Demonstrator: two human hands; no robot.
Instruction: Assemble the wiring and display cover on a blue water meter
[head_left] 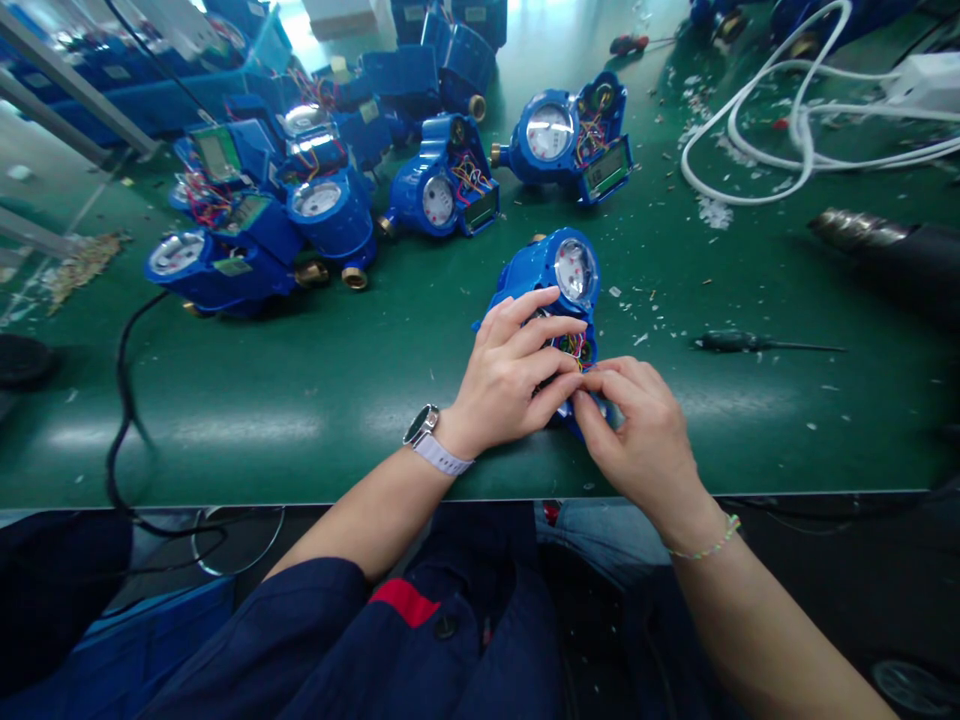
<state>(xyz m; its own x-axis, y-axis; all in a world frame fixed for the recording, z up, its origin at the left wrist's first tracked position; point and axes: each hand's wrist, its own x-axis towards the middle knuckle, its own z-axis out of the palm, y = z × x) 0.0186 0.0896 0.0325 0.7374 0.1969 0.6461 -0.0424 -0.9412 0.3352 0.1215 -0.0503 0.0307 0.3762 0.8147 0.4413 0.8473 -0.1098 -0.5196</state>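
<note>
A blue water meter [517, 275] lies near the table's front edge, its round dial facing up and its electronics housing uncovered. Coloured wires [576, 346] show inside the housing. My left hand [517, 375] rests across the meter, fingers over the housing, gripping it; thumb and forefinger come together beside the wires. Closed in a pinch, my right hand [637, 425] meets the left fingertips at the housing's lower end, where thin wires run into its fingers. The exact wire ends are hidden by the fingertips.
More opened blue meters stand behind, including one meter [551, 135] and another meter [437, 200]. A dark screwdriver [739, 343] and a heat gun [892, 240] lie at right. A white cable [806, 150] coils behind them. A black cable [124, 400] hangs over the left front edge.
</note>
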